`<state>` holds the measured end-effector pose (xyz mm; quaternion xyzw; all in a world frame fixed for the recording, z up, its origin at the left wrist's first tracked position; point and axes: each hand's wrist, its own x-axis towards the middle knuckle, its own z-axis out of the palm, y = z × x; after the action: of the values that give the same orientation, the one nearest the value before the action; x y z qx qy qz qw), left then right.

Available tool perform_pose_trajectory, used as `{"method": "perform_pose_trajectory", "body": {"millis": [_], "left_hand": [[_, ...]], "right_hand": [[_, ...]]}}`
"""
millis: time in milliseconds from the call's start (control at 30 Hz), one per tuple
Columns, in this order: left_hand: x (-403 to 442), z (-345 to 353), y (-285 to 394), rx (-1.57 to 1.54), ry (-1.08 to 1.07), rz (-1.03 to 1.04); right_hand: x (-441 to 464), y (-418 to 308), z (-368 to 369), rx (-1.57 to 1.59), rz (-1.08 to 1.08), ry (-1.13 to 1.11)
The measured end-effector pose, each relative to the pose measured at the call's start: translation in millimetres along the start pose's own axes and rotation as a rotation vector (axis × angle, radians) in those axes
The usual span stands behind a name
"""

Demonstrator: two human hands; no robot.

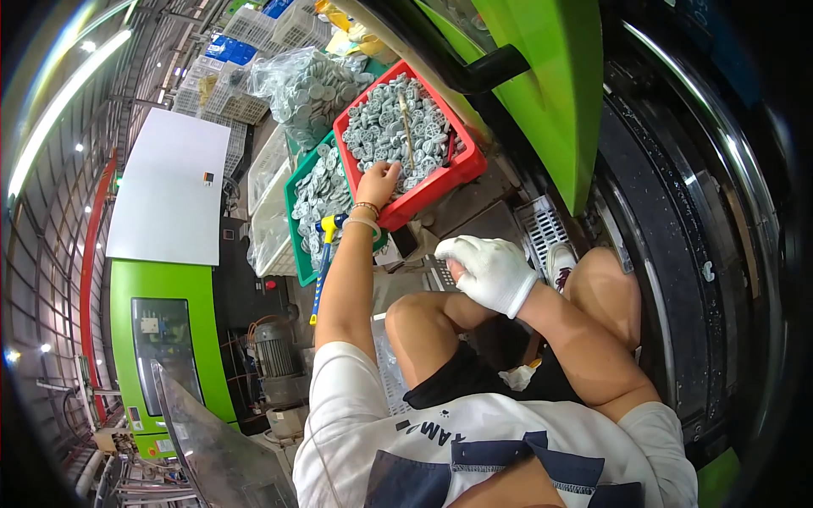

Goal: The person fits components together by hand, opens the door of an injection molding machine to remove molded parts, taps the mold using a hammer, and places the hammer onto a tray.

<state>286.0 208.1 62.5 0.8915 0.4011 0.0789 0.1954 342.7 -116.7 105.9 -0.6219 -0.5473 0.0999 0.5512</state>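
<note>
My bare left hand [378, 182], with a beaded bracelet and a pale band at the wrist, reaches inside the near-left rim of a red crate [423, 196]. Its fingers curl among small round grey plastic parts [381, 123]; whether it grips one is hidden. A thin brown stick [406, 127] lies on those parts. In a white glove, my right hand [491, 273] is held above my knees, fingers bent inward and one bare fingertip showing. What it may hold cannot be made out. Beside my left forearm is a yellow-and-blue hammer [323, 271], lying against a green crate [296, 212] of grey discs [320, 186].
A clear bag of grey discs [312, 93] stands behind the crates. A green machine door with a black handle [487, 72] rises at the upper right. White baskets [229, 89] are stacked farther back. An electric motor [277, 349] sits low at left, beside a green machine cabinet [203, 317].
</note>
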Motion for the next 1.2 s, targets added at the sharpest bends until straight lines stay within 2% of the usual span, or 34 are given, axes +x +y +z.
{"method": "perform_pose_trajectory", "body": {"millis": [33, 67, 133, 167, 267, 533, 633, 700, 733, 800, 833, 867, 933, 967, 1000, 1100, 1133, 1200], "left_hand": [[-5.4, -6.4, 10.8, -0.115, -0.162, -0.152], [-5.2, -6.2, 10.5, -0.113, -0.161, -0.152], [-2.9, -5.8, 11.3, -0.028, -0.251, 0.033], [5.3, -0.1, 6.2, 0.05, -0.282, 0.021], [3.0, 11.5, 5.1, 0.197, -0.197, 0.092], [-2.2, 2.0, 12.0, 0.075, -0.263, 0.016], [-6.4, -2.1, 19.0, 0.04, -0.186, 0.024], [-7.2, -2.1, 21.2, -0.041, 0.005, -0.005], [-3.0, 0.8, 13.4, -0.04, 0.008, -0.007], [17.8, 12.3, -11.4, -0.167, 0.406, -0.004], [26.9, 3.3, -12.8, -0.491, 0.457, -0.133], [32.3, 0.0, -13.4, -0.839, 0.449, -0.223], [34.8, -11.7, -6.1, -1.41, 0.301, -0.523], [36.8, -17.5, -0.4, -1.547, 0.314, -0.647], [44.1, -19.4, -12.0, -1.767, 0.179, -0.588], [53.0, -12.9, -16.8, -2.007, 0.105, -0.48], [50.7, -10.0, -11.4, -1.993, 0.179, -0.562], [47.4, -7.3, -11.1, -1.867, 0.126, -0.603]], "right_hand": [[0.1, 0.4, 0.5, 0.002, -0.002, -0.001], [-0.2, 1.0, 0.9, 0.0, -0.002, 0.003], [-0.6, 1.5, 2.3, -0.003, 0.0, 0.008], [-0.8, 1.8, 3.1, -0.007, -0.001, 0.003], [-0.5, 1.7, 4.4, -0.016, -0.007, -0.003], [-0.6, 3.6, 2.4, -0.026, 0.001, 0.012], [0.5, 2.5, 1.6, -0.025, 0.014, -0.008], [0.3, 2.3, 2.4, -0.028, 0.02, -0.006], [0.4, 1.8, 2.4, -0.026, 0.017, -0.007], [0.9, 1.6, 0.8, -0.012, 0.013, -0.017], [1.7, 3.0, 0.9, -0.013, 0.003, -0.021], [0.2, 4.5, 1.5, -0.028, 0.021, -0.04], [-0.8, 5.2, 1.7, -0.044, 0.034, -0.061], [-0.2, 5.3, 1.0, -0.044, 0.029, -0.067], [0.5, 5.3, 0.5, -0.045, 0.024, -0.073], [0.6, 5.6, 2.7, -0.029, 0.008, -0.031], [0.8, 5.6, 2.4, -0.038, 0.013, -0.023], [1.7, 6.2, 1.9, -0.037, 0.011, -0.021]]}}
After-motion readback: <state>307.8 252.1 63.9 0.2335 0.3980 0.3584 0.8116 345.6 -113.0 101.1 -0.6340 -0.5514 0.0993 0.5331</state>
